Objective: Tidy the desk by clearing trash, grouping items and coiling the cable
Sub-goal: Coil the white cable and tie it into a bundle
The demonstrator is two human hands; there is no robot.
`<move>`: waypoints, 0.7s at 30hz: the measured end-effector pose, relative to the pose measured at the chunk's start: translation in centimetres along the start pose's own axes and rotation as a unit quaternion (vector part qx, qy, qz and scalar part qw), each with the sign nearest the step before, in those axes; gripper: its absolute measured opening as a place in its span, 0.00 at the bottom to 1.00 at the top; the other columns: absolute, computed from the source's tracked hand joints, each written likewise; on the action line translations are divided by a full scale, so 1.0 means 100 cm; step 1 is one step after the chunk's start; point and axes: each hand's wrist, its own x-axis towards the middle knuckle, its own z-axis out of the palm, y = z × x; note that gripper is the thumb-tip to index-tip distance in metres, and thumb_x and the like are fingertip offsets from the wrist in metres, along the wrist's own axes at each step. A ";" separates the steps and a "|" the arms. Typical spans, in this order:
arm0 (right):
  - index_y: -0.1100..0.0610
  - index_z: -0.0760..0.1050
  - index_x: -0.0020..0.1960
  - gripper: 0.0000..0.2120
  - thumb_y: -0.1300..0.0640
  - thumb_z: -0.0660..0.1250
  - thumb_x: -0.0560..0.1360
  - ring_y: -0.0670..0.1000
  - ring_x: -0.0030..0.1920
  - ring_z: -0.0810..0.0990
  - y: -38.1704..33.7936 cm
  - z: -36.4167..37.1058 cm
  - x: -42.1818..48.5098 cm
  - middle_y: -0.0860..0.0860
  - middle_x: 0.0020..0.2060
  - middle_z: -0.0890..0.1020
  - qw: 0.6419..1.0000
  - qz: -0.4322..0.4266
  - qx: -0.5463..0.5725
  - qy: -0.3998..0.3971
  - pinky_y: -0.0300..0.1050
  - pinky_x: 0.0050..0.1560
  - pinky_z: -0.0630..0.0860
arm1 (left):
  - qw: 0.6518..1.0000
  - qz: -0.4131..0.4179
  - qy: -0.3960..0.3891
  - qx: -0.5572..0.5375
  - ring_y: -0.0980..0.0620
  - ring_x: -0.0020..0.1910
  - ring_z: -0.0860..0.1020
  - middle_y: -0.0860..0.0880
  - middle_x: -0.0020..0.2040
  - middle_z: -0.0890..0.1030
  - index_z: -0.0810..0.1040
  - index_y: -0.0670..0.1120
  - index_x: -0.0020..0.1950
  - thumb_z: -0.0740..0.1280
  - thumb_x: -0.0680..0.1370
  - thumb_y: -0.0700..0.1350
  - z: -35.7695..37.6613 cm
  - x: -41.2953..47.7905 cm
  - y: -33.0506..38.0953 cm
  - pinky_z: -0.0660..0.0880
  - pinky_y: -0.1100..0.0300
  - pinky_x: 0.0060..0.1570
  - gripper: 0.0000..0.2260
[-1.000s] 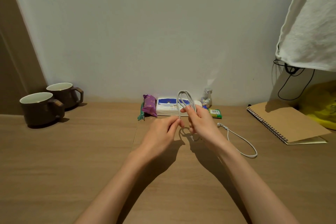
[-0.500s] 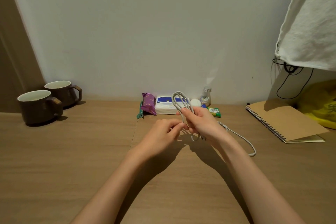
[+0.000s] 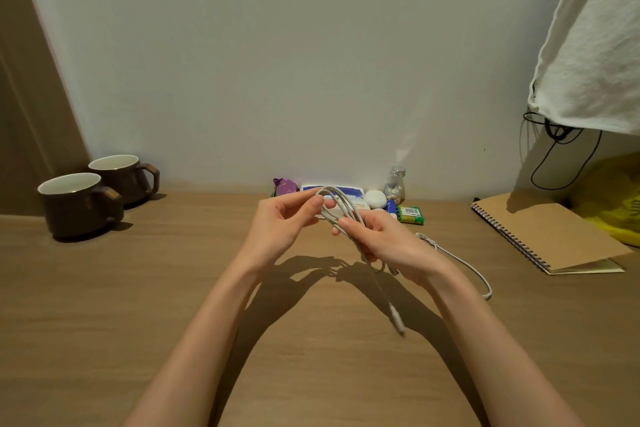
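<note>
I hold the looped white cable (image 3: 341, 208) just in front of the tissue pack (image 3: 349, 191). My right hand (image 3: 388, 243) has its grip curled round the strands, and my left hand (image 3: 277, 225) pinches the top bend. The plug end (image 3: 397, 321) dangles free, and a tail (image 3: 460, 260) trails on the surface (image 3: 104, 288) right of the pack. If either grip slackens, I judge the loops could spring apart, or the tail could drag and tangle.

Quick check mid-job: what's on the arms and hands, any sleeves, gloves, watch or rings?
Nothing is worn that the head view shows. The left forearm and right forearm are bare from the bottom edge of the picture to the wrists, with no sleeves in sight. The left hand and right hand have no gloves, and no watch, bracelet or ring is visible.
</note>
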 end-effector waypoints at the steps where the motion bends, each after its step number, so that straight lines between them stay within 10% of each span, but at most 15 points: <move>1: 0.55 0.79 0.51 0.14 0.49 0.57 0.81 0.46 0.30 0.66 -0.001 0.000 -0.001 0.49 0.29 0.68 1.000 0.001 -0.016 -0.007 0.36 0.31 0.65 | 1.000 -0.007 0.007 -0.009 0.52 0.53 0.82 0.47 0.50 0.85 0.81 0.42 0.58 0.67 0.77 0.41 -0.001 0.000 0.000 0.79 0.61 0.53 0.11; 17: 0.55 0.68 0.46 0.11 0.51 0.53 0.83 0.47 0.38 0.69 -0.006 0.014 -0.002 0.47 0.36 0.70 0.996 -0.005 -0.015 -0.086 0.48 0.50 0.73 | 0.985 -0.028 0.107 -0.134 0.52 0.43 0.84 0.46 0.41 0.86 0.81 0.37 0.52 0.70 0.73 0.37 0.003 0.000 0.001 0.80 0.62 0.45 0.09; 21: 0.54 0.69 0.44 0.11 0.51 0.54 0.82 0.44 0.31 0.69 -0.006 0.008 -0.001 0.47 0.33 0.69 0.996 -0.008 -0.083 -0.032 0.39 0.35 0.71 | 0.989 0.046 0.137 0.031 0.57 0.44 0.84 0.52 0.43 0.85 0.82 0.44 0.53 0.70 0.74 0.40 0.005 -0.001 -0.004 0.80 0.61 0.47 0.08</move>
